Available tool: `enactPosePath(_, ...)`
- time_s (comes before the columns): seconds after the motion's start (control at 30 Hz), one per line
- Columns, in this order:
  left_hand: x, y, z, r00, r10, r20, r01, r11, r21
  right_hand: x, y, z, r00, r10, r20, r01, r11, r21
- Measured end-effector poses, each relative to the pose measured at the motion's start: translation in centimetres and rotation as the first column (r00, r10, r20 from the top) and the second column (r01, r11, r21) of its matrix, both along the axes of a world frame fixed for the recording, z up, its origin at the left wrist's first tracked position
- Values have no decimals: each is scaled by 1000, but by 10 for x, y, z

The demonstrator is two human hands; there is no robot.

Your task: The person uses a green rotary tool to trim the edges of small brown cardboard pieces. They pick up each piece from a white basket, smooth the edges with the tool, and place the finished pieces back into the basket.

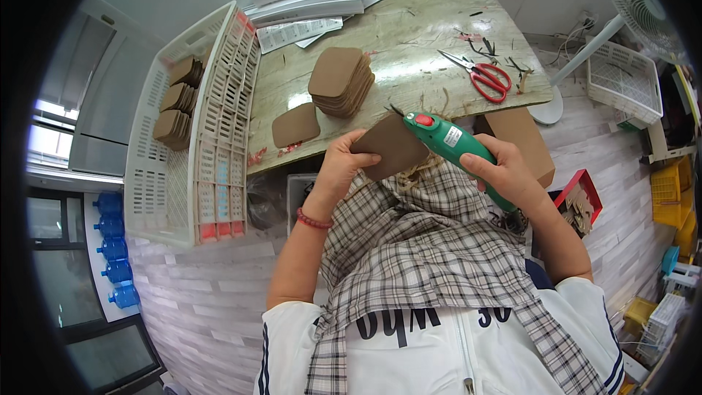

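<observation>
Between the thumb and fingers of my left hand (342, 168) is a flat brown pad (390, 150) with rounded corners, held over my lap at the table's front edge. My right hand (510, 174) is wrapped round a green electric cutter (446, 136) with a red button. The cutter's dark tip points up and left, at the pad's far edge; whether it touches the pad I cannot tell. Just beyond my left hand lies another brown pad (295, 126), beside a tall stack of similar pads (338, 75). Red-handled scissors (488, 80) rest partly spread on the table's right side.
A white plastic crate (157, 201) with stacked brown pads stands left of the table (406, 36). Papers (314, 1) are piled at the back, and dark scraps (486, 47) litter the right side. A cardboard box (519, 143), a red box (585, 194) and a fan (636, 7) are to the right.
</observation>
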State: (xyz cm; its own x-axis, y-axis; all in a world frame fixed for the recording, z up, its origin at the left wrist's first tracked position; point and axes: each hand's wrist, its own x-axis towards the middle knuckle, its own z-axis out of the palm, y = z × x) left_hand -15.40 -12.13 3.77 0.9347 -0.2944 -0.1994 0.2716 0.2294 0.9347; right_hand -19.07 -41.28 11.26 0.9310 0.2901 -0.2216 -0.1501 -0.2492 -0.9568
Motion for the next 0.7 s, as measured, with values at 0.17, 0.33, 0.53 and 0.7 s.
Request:
enactPosePath(0.17,6,19,23,991,-88,101,55,956,288,-2,-10,4,993,66,-102,-66,998,2)
enactPosePath(0.33,7,32,23,991,71,115,-92,977,192,-2,-14,0,984,105,-147,-108,994,-10)
enactPosePath(0.53,7,41,15,991,121,64,-121,993,9,0,-9,-1,972,173,-162,-176,984,-4)
enactPosePath(0.7,6,38,17,996,89,20,-90,994,68,0,-4,-3,971,191,-143,-199,979,-42)
